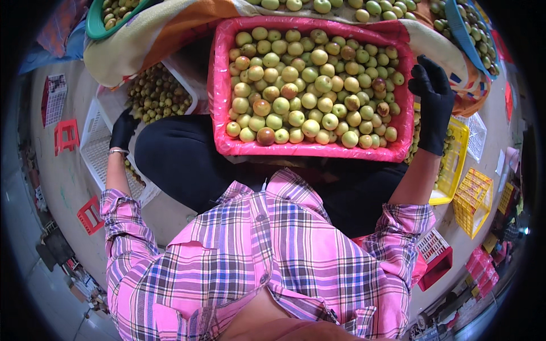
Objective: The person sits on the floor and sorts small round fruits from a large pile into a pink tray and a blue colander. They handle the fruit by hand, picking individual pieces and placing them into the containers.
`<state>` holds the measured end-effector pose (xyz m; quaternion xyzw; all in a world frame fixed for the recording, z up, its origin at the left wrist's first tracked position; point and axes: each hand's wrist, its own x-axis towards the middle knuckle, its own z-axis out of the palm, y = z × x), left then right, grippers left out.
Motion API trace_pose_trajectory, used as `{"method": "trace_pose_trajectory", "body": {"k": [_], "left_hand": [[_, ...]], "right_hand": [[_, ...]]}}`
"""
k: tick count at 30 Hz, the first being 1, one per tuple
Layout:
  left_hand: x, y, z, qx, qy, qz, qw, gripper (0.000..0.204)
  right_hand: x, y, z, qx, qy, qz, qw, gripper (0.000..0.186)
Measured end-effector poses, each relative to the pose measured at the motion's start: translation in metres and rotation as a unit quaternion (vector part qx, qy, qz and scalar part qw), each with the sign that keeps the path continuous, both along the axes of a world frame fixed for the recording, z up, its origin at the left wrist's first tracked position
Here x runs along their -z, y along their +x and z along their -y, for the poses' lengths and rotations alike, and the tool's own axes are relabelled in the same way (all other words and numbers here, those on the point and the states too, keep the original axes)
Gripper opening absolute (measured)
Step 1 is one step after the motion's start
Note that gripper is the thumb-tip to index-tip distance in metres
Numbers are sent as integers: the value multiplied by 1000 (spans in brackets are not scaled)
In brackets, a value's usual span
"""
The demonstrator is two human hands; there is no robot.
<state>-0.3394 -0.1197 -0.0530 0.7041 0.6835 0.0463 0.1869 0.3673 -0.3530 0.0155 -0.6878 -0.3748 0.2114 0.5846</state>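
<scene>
A box lined with pink plastic [310, 149] sits across my lap, full of round green jujubes [309, 101], a few patched with reddish brown. By the box's right rim is my right hand [432, 85] in a black glove, fingers bent and apart, nothing visible in them. My left hand [123, 128], also black-gloved, reaches down at the left to a white basket [190, 94] of browner jujubes [159, 96]. Its fingertips are at the edge of that pile; they are too dark and small to show whether they hold anything.
Beyond the box, a patterned blanket [148, 45] bears more jujubes. A green basin [91, 28] and a blue basket [463, 34] hold fruit at the far corners. A yellow crate [462, 153] stands right of my knee, a white crate [94, 139] left. Red stools [67, 136] stand farther left.
</scene>
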Motion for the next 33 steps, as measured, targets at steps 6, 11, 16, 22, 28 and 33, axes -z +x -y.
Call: {"method": "trace_pose_trajectory", "body": {"k": [6,11,16,22,28,33], "left_hand": [[-46,52,0,-46,33,120,991,36],[-117,164,1,190,216,172,942,27],[-136,307,-9,418,308,124,845,42],[-79,486,-32,609,367,153,686,57],[-54,553,-71,627,346,110,689,38],[-83,518,-107,575,320,113,745,37]], "right_hand": [[3,13,-2,22,12,-23,999,29],[-22,28,-40,-55,11,24,998,30],[-32,75,-107,-55,6,134,989,28],[-9,109,-236,-116,62,201,971,37],[-1,152,-375,-86,37,324,941,40],[-12,147,-465,-68,84,376,920,45]]}}
